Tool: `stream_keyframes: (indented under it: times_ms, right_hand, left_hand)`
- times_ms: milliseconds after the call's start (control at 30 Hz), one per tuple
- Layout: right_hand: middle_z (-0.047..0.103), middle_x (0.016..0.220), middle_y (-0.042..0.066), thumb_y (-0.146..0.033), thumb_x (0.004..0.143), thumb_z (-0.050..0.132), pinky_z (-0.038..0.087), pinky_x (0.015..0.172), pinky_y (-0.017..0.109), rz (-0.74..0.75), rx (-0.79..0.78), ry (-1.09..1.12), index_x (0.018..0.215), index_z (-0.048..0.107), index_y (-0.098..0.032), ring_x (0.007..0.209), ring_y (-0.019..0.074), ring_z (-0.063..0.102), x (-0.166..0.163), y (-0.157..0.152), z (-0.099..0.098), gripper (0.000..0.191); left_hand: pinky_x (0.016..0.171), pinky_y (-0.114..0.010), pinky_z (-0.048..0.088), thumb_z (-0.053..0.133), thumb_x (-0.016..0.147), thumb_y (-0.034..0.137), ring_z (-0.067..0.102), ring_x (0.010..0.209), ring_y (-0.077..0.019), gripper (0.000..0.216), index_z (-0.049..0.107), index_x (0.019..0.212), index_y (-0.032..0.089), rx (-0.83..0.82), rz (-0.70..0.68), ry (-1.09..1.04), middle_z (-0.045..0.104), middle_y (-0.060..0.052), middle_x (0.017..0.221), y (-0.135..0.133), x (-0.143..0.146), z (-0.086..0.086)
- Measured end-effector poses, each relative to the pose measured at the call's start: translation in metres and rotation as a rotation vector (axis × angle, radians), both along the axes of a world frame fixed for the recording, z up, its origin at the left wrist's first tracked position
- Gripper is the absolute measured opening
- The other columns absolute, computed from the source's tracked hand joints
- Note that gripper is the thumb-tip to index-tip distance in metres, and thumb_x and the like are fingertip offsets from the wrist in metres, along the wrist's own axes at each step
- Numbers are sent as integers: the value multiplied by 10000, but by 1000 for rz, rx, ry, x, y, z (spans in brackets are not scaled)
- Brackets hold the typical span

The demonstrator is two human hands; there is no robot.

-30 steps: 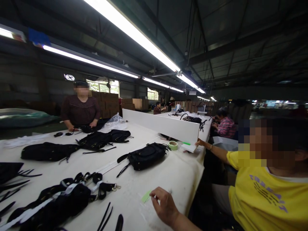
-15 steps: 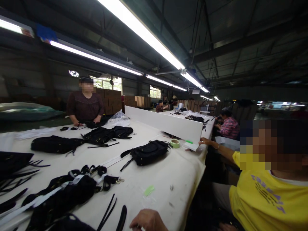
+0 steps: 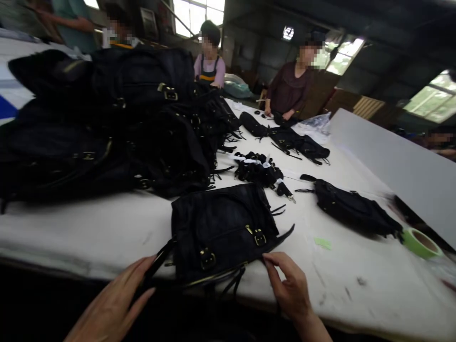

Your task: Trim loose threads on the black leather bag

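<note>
A flat black bag point(image 3: 221, 230) with two brass buckles lies at the near edge of the white table point(image 3: 89, 232). My left hand point(image 3: 116, 304) rests at the bag's left corner, fingers on a black strap point(image 3: 158, 259) that runs from it. My right hand point(image 3: 288, 285) pinches the bag's lower right edge between thumb and fingers. Thin black straps hang from the bag's front edge between my hands.
A big heap of black bags point(image 3: 107, 118) fills the table's left. More bags point(image 3: 352, 209) and a bundle of straps point(image 3: 260, 171) lie further along. A green tape roll point(image 3: 420, 242) and a green slip point(image 3: 322, 243) sit right. A white board point(image 3: 395, 161) stands right. Several people stand at the far end.
The view has swung left and down from the person in yellow to the table in front of me. Both my hands have come onto a black bag at the near edge.
</note>
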State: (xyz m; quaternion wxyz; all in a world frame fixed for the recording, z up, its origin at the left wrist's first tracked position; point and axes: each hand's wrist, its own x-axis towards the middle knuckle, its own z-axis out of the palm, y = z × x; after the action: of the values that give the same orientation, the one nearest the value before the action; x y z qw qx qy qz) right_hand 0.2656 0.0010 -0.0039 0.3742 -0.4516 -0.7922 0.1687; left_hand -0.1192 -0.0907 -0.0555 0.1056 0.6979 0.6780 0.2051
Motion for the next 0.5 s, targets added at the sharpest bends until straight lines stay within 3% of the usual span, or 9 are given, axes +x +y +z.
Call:
stream_keyframes:
  times_ms: [67,200,400,500]
  right_hand:
    - [664,923,37,-93,896,516,503,768,279,58,-28,-2,1075,591,-234,866,168,625,-11,-7,-2,240]
    - [670,954,52,-64,881,492,496,769,301,322,-37,-79,1096,565,-223,879,186,623,-44,-18,-2,278]
    - [657,787,39,-127,897,485,448,625,285,570,-65,-187,955,588,-203,694,177,598,-100,-24,-9,141]
    - [654,777,21,-203,905,514,452,607,277,610,-51,-294,904,610,-225,687,169,594,-121,-25,-8,99]
  left_hand:
    - [979,-398,503,461,880,485,593,1138,-240,500,437,1322,254,-43,4,26,597,-68,1270,-2,2,3]
    - [976,-398,499,437,888,485,611,1102,-239,413,534,1197,229,-108,97,-48,637,-70,1184,-6,5,10]
    - [888,-372,549,401,870,581,631,1030,-223,504,496,1218,228,-342,315,-428,634,-68,1179,-24,-11,10]
    - [885,-387,556,446,831,632,635,1030,-246,502,544,1154,260,-353,333,-570,657,-47,1132,-29,-12,9]
